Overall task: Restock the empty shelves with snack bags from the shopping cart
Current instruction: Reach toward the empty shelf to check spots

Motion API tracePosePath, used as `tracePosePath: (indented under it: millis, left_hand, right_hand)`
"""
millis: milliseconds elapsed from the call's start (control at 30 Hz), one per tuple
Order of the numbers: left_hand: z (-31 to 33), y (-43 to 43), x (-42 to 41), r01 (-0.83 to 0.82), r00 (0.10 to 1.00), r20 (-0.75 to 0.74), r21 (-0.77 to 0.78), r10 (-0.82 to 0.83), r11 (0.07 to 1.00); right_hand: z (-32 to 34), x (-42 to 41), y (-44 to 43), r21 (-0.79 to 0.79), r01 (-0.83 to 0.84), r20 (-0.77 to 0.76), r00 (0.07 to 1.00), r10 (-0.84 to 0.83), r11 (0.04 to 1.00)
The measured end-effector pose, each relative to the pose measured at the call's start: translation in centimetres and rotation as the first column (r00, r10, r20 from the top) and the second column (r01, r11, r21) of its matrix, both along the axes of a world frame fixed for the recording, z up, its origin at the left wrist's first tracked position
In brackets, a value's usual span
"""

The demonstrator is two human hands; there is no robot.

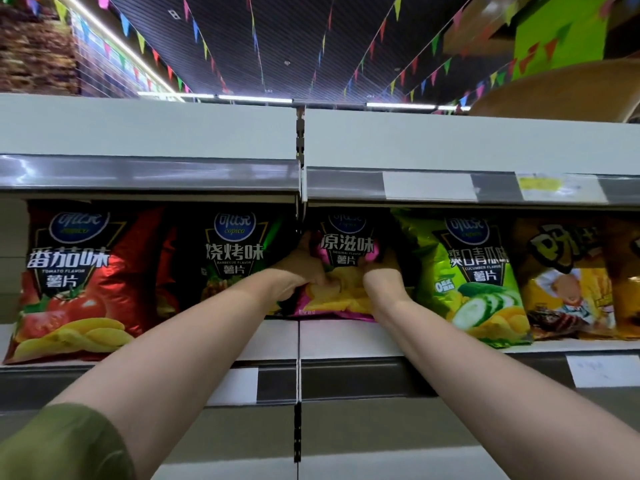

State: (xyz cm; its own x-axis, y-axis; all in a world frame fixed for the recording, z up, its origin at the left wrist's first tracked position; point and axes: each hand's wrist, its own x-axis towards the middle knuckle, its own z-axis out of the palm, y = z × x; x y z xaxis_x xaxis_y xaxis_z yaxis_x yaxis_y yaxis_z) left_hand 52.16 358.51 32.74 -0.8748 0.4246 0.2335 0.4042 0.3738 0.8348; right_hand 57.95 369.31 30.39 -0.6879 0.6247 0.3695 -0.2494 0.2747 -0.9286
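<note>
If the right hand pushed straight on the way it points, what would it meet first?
The right hand grips the magenta foil crisp bag; straight on lies only the shelf's dark recess beside the green cucumber crisp bag, depth unclear.

Upright magenta chip bag [346, 271] on shelf [332, 336], between neighbouring bags.

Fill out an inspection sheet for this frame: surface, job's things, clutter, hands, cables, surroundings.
Surface: white shelf with bags standing in a row; price labels on the shelf edge above.
Job's things: pink bag upright between the barbecue bag and green bag; red bag far left, yellow bag far right.
Clutter: nothing seen.
Hands: left hand and right hand hold the pink bag by its sides.
Cables: nothing seen.
Surroundings: bunting under a dark ceiling.
</note>
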Motion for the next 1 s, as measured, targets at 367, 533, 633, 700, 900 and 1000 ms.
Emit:
tracePosePath:
  millis: [367, 533, 633, 700, 900, 1000]
  left_hand:
    - [-1.1, 0.7, -0.9, 0.006, 1.0, 0.026, 0.087, -0.008, 0.996]
    - [-1.9, -0.1, -0.7, -0.02, 0.995, -0.095, 0.041, 0.024, 0.999]
    - [-2.4, 0.4, -0.5, -0.073, 0.987, -0.137, 0.104, 0.087, 0.992]
    - [-2.8, 1.0, -0.4, -0.118, 0.978, -0.158, 0.115, 0.136, 0.986]
    - [-2.7, 1.8, -0.2, -0.2, 0.955, -0.232, -0.043, 0.185, 0.979]
    - [-2.5, 1.6, 0.3, -0.18, 0.968, -0.185, -0.028, 0.171, 0.983]
  right_hand:
    - [1.6, -1.3, 2.0, 0.125, -0.087, 0.163, 0.984, 0.066, 0.988]
    - [0.4, -2.2, 1.5, 0.173, 0.002, 0.119, 0.993, -0.023, 0.985]
    - [0.1, -2.3, 1.5, 0.199, 0.021, 0.075, 0.997, -0.036, 0.98]
    - [0.0, -2.5, 1.6, 0.236, 0.038, 0.061, 0.997, -0.053, 0.971]
    - [-0.2, -3.1, 1.5, 0.273, 0.047, 0.08, 0.994, -0.071, 0.961]
    - [-0.1, -2.7, 1.2, 0.243, 0.034, 0.109, 0.992, -0.062, 0.969]
